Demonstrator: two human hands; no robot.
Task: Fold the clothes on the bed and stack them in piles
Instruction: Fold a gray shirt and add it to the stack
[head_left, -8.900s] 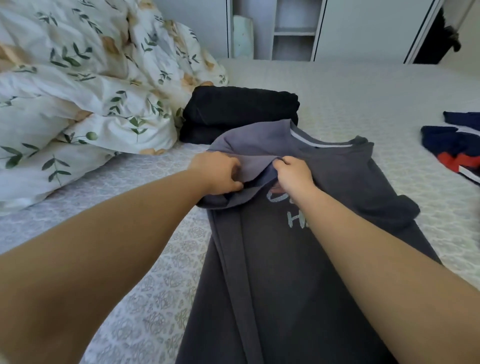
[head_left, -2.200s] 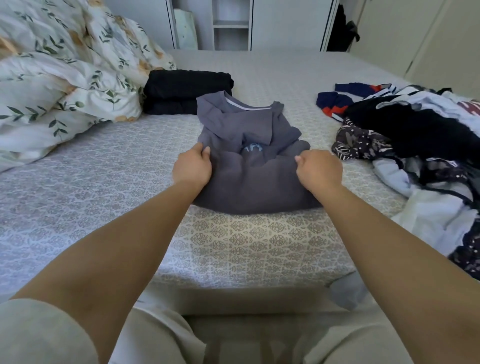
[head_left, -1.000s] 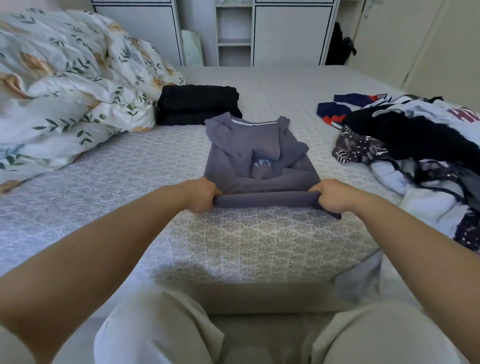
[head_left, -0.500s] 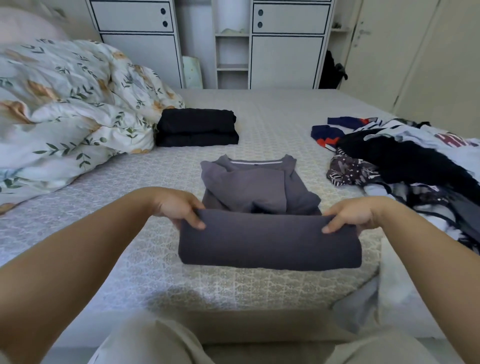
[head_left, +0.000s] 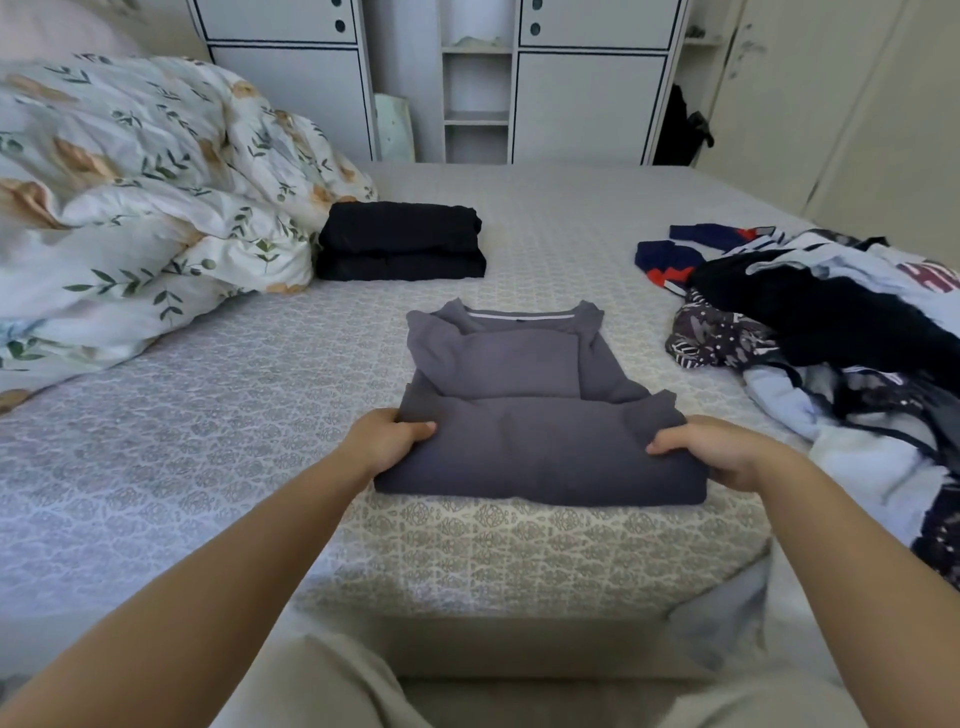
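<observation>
Pinching the folded lower half of the grey shirt (head_left: 524, 415) at its two side edges, the left hand (head_left: 387, 441) and right hand (head_left: 714, 449) hold it on the bed (head_left: 208, 415), with folded black clothes (head_left: 400, 241) beyond and unfolded clothes (head_left: 831, 332) heaped rightward.
</observation>
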